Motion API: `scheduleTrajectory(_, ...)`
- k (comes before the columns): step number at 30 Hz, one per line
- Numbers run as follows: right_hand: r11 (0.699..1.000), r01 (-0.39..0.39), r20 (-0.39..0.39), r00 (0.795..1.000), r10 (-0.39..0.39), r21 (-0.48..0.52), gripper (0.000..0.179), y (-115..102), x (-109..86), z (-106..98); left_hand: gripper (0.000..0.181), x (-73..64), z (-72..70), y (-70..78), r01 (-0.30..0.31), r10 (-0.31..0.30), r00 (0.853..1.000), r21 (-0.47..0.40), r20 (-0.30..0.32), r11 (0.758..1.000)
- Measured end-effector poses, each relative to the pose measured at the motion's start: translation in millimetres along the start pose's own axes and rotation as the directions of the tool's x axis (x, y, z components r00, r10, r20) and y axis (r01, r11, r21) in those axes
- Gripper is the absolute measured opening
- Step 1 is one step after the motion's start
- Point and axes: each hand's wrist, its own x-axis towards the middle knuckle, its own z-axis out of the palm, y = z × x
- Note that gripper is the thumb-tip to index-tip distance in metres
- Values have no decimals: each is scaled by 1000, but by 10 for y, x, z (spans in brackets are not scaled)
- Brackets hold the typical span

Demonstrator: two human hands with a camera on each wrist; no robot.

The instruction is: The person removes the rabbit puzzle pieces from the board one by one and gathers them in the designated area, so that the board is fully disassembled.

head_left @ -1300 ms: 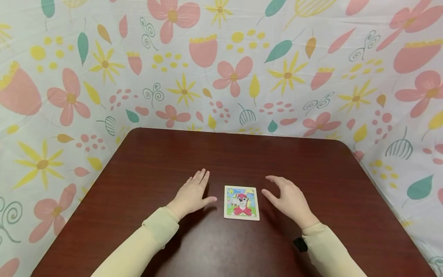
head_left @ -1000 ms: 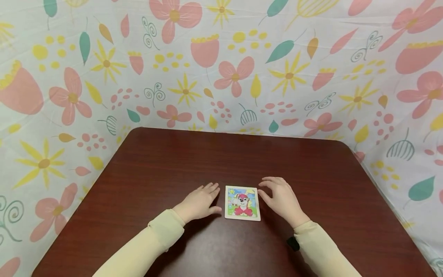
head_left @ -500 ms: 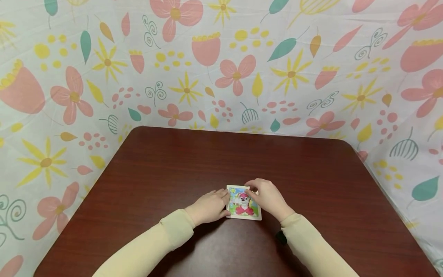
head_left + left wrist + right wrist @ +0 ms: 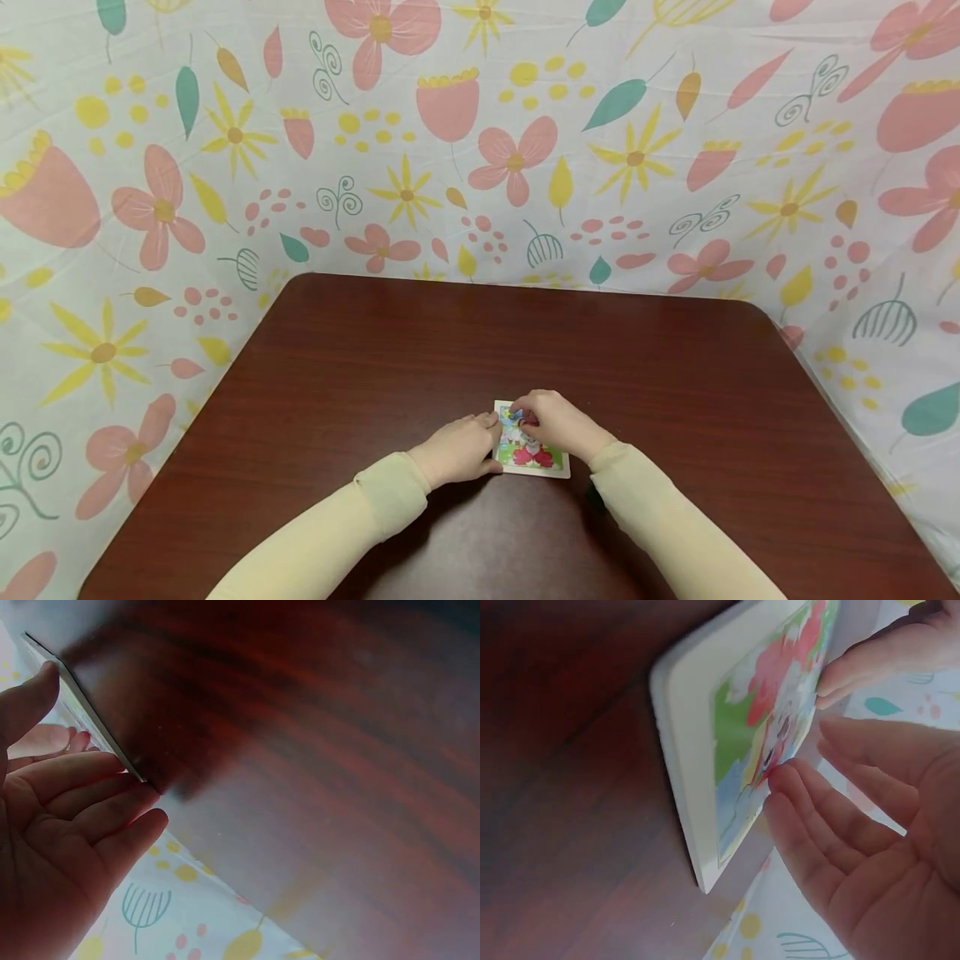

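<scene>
A small cartoon picture board [image 4: 531, 457], likely a flat jigsaw with a pale frame, lies on the table. It shows a red and white dog on a green and blue ground. My left hand [image 4: 457, 448] is at the board's left edge, thumb near the lower corner and fingers along the side. In the left wrist view the fingers [image 4: 112, 810] look nearly straight against the rim. Over the upper part of the picture is my right hand [image 4: 564, 423], its fingers loosely bent. The right wrist view has its fingertips [image 4: 781, 780] at the picture's surface, with nothing visible pinched between them.
The dark red-brown wooden table [image 4: 420, 342] has rounded far corners. A white cloth [image 4: 300, 208] printed with pink, yellow and green flowers and leaves hangs behind it and along both sides.
Both hands have moved inward to the board. The left hand came right to its left edge, while the right hand moved left over its upper part. The board looks nearly unmoved.
</scene>
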Motion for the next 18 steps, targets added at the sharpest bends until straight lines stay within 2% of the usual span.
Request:
scheduleTrajectory(4,1000,1,36,999,-2,23,25,7,74,14,57,5,11,-2,5,-5,1000,-16,9,1000)
scheduleTrajectory(8,1000,-14,48,999,14,-8,28,26,130,50,58,17,35,3,6,-6,1000,-17,8,1000)
scheduleTrajectory(18,998,29,87,996,-24,-61,27,26,234,53,51,30,58,-16,4,-4,1000,-5,-29,1000)
